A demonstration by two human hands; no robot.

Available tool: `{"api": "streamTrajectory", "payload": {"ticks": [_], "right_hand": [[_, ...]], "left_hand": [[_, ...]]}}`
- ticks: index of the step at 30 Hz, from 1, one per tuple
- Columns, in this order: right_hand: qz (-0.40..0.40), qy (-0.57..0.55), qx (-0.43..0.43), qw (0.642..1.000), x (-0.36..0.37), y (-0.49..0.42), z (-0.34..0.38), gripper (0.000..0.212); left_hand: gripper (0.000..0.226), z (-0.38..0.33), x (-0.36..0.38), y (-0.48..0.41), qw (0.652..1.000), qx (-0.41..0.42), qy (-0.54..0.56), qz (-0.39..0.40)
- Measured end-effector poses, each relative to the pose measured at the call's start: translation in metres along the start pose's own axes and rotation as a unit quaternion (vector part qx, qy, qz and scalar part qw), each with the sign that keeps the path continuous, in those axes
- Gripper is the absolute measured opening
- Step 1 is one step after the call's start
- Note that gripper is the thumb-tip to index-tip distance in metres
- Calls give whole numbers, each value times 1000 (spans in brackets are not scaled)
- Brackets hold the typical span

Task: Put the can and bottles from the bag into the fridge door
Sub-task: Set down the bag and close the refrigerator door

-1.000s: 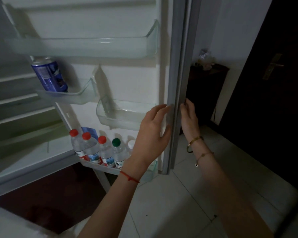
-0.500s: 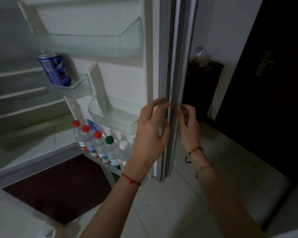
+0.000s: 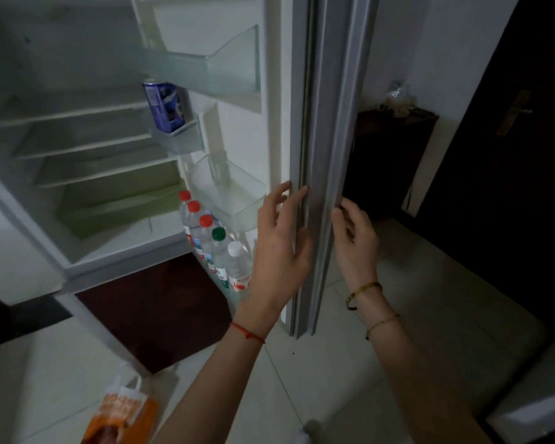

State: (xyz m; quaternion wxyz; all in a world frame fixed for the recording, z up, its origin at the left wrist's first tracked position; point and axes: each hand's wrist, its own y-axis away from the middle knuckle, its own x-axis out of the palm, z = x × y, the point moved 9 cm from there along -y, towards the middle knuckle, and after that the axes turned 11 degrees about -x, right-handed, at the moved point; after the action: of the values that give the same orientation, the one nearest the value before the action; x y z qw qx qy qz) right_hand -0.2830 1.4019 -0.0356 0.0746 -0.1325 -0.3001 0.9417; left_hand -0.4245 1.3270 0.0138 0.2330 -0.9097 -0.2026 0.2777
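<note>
Head view: the door (image 3: 321,155) now stands more edge-on to the camera than a second ago, so it has swung some way toward the fridge body, and both hands have travelled with it. The left hand (image 3: 277,251) lies flat on the door's inner side, fingers (image 3: 297,195) spread and loose over the gasket, clamped on nothing. The right hand (image 3: 356,241) is on the outer side, fingers (image 3: 343,216) curled against the edge; whether they grip it or only press I cannot tell. The two hands are apart, the door's edge between them.

The can (image 3: 165,105) stands in the small upper door bin (image 3: 180,139), leaning a little. Five bottles (image 3: 218,248) stand in a row in the lowest door shelf, three with red caps, one green, one white. The middle bin (image 3: 231,197) and the top bin (image 3: 212,65) hold nothing that I can see.

The bag (image 3: 124,415) has come into view on the floor at lower left; its contents are hidden from here.

Judgement: with can and bottles already in the door, the loading looks done and the door is being closed. A gentle push should do, since a slam could topple the leaning can.
</note>
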Motion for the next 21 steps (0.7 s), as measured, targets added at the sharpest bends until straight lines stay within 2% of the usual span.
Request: {"api": "streamTrajectory", "payload": {"ticks": [11, 21], "right_hand": [[78, -69, -46, 994, 62, 71, 67, 34], [142, -134, -132, 972, 148, 104, 137, 30]], "left_hand": [[61, 29, -102, 57, 994, -47, -5, -103], [46, 69, -188, 83, 975, -67, -82, -193]]}}
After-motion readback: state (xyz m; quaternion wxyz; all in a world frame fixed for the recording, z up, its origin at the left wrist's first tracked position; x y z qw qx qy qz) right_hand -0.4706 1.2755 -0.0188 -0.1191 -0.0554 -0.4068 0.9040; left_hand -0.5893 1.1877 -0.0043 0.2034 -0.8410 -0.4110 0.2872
